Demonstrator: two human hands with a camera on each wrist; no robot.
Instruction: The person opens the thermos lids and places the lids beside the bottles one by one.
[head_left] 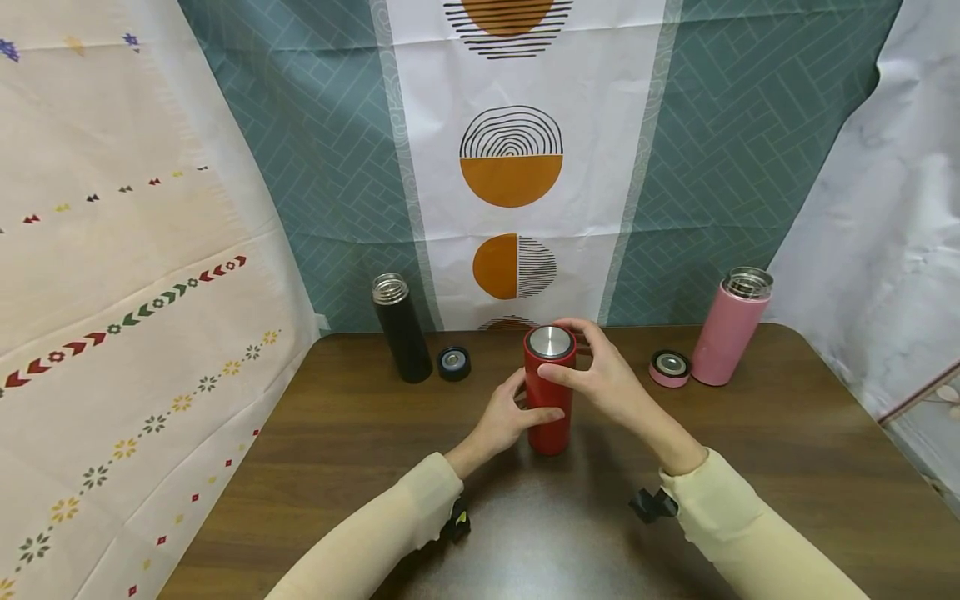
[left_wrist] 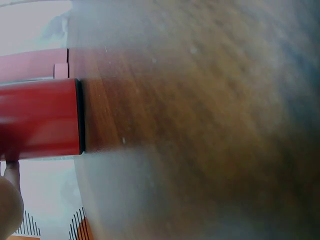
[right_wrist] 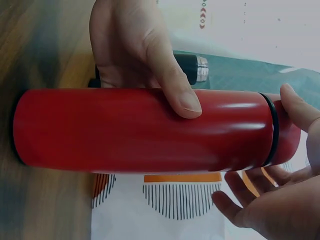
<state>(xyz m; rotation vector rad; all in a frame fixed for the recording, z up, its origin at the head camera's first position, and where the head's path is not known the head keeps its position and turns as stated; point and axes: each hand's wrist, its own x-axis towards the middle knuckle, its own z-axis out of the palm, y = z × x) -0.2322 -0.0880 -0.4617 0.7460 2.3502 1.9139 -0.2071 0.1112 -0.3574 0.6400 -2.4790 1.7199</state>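
A red thermos flask (head_left: 550, 433) stands upright on the wooden table, its silver-topped lid (head_left: 550, 342) in place. My left hand (head_left: 504, 418) grips the body from the left, thumb across the front. Up at the lid, my right hand (head_left: 603, 379) holds the rim between thumb and fingers. The right wrist view shows the flask (right_wrist: 140, 130) lying sideways in the picture, with the left thumb on its body and the right thumb against the red lid (right_wrist: 288, 131). Only the flask's lower part (left_wrist: 40, 117) and part of a hand appear in the left wrist view.
At the back left stands an uncapped black flask (head_left: 405, 337) beside its black lid (head_left: 453, 363). An uncapped pink flask (head_left: 729, 333) is at the back right, its pink lid (head_left: 670, 368) next to it. Patterned cloth (head_left: 345, 167) hangs behind the table (head_left: 337, 467).
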